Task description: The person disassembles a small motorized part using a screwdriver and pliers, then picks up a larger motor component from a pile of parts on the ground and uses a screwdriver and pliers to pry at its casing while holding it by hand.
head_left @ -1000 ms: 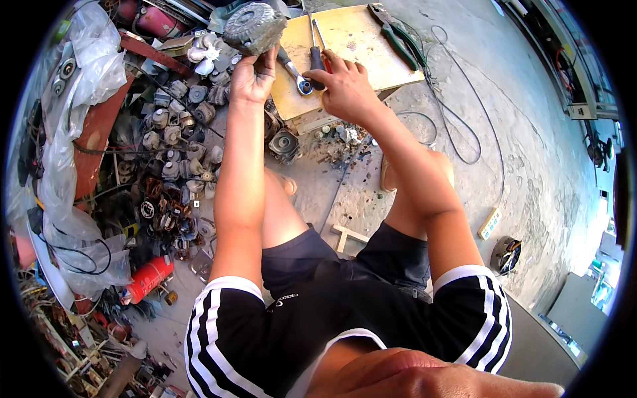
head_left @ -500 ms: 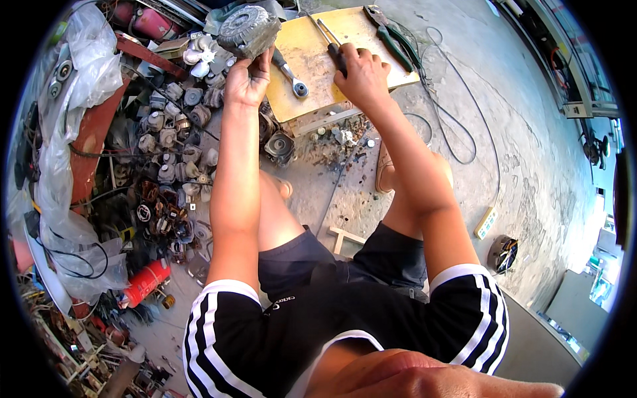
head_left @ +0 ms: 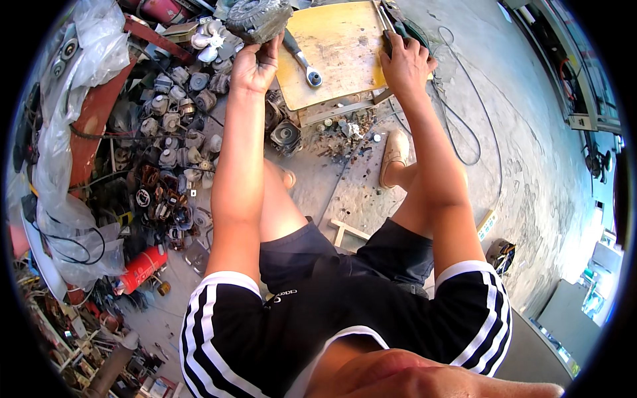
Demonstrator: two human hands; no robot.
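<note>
Spreading to the left of the left hand (head_left: 255,69), a pile of small motors (head_left: 169,126) takes up the most room. Between the hands, and reaching beyond them, is the worn yellow surface (head_left: 345,40). Next comes a round, ribbed grey metal part (head_left: 257,20), gripped at its near edge by the left hand's fingers. Dark green-handled pliers (head_left: 418,32) lie just beyond the right hand (head_left: 409,65), its fingers bent; I cannot tell whether it grips anything. A ratchet wrench (head_left: 304,58) rests just right of the left hand; thin metal shafts (head_left: 382,17) show beyond the right hand's fingers.
</note>
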